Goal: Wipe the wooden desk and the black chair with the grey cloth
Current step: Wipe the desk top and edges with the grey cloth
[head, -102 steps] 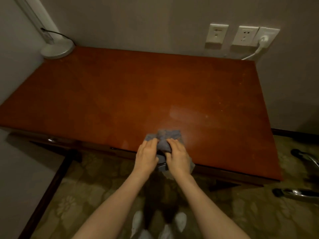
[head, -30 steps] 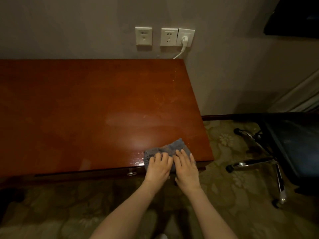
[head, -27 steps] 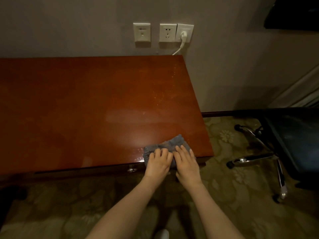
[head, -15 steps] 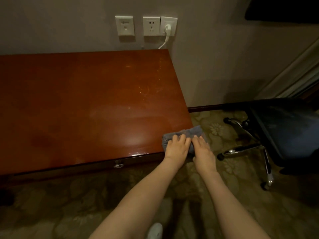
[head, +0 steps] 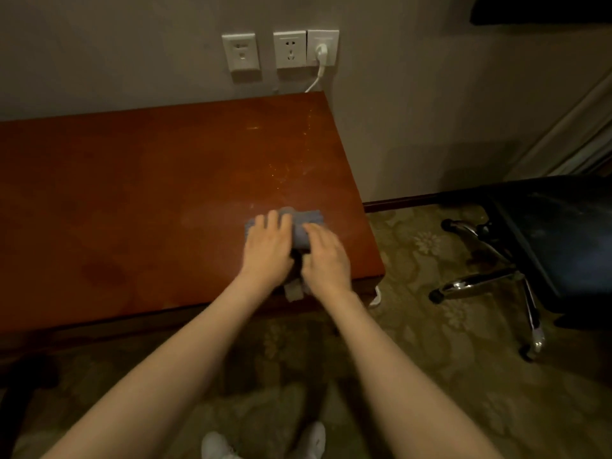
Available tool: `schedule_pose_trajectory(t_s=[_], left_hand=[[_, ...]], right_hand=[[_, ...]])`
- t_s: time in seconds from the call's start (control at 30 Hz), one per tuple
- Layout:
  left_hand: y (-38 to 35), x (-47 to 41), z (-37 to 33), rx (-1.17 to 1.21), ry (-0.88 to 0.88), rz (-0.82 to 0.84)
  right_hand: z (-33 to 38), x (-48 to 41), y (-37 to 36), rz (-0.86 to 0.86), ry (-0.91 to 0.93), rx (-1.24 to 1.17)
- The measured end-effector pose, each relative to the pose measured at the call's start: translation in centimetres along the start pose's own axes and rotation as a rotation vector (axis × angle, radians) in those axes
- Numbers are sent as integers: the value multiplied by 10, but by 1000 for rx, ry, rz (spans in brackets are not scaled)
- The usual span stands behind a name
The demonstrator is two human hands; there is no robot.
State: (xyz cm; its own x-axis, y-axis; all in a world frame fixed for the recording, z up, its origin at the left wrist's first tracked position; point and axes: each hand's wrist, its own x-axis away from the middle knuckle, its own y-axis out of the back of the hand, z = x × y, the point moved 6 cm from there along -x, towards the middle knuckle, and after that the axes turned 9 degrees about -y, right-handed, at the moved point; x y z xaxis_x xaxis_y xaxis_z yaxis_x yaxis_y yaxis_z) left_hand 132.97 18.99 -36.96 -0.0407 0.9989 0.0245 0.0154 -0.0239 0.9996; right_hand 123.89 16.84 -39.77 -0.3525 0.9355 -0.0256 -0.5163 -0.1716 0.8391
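The grey cloth (head: 306,225) lies bunched on the reddish wooden desk (head: 149,200), near the desk's right end and a short way back from its front edge. My left hand (head: 267,250) presses flat on the cloth's left part. Beside it, my right hand (head: 326,260) presses on the cloth's right part, fingers pointing away from me. A corner of the cloth hangs over the front edge between my wrists. The black chair (head: 559,233) stands on the floor to the right of the desk, with a chrome wheeled base.
Wall sockets (head: 281,49) sit above the desk's back right corner, with a white plug and cable (head: 318,67) running down behind it. Pale specks dot the desk near its right edge. Patterned carpet (head: 430,326) covers the floor. A curtain (head: 576,127) hangs at right.
Both hands have pushed the cloth from the desk's front right corner further onto the desk, away from me and slightly left. Before that they slid it rightward along the front edge.
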Motion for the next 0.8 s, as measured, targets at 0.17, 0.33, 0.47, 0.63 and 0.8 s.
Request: schedule_pose_trajectory(t_s=[0.17,0.33,0.47,0.63,0.8], left_hand=[[-41,26,67,111,220,100],[-65,-4,46,219,267,57],[-62,-52,-15,228,169,37],[-63,-91,-63,179,61,-12],[-64,-123,-90,260,-35,8]], right_hand=[[35,-2,-64,196,64,104],[8,-26,-50,144,12,93],[-55,-43,-13,24,-107,84],[-101,-55,10,4,-235,110],[-131,-68,28,-66,-352,142]])
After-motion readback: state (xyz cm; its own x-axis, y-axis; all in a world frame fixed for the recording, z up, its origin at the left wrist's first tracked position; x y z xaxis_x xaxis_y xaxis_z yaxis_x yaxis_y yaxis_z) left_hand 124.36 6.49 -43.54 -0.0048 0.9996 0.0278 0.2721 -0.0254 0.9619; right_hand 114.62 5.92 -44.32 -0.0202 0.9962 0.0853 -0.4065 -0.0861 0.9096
